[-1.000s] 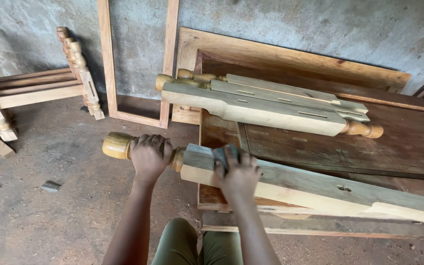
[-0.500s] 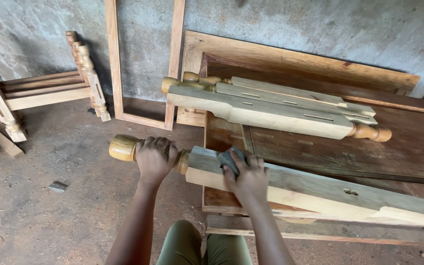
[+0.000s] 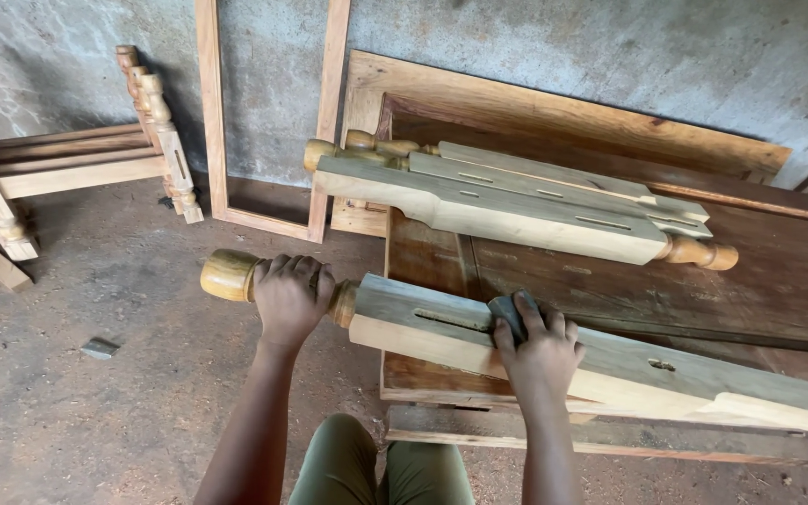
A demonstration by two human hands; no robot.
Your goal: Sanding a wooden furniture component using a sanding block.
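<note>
Long square-sectioned wooden leg with a turned round end (image 3: 610,360) lies across the dark flat wooden board (image 3: 703,281); turned end overhangs left. Behind it, on the board, a stack of similar pale wooden legs (image 3: 507,201). Open rectangular wooden frame (image 3: 268,112) leans on the wall, left.

Stacked turned legs (image 3: 516,201) beside a leaning frame (image 3: 268,112).

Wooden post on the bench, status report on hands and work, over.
Left hand gripping turned neck of wooden post. Right hand pressing dark sanding pad on top face beside a slot. Stacked posts lie behind, apart.
</note>
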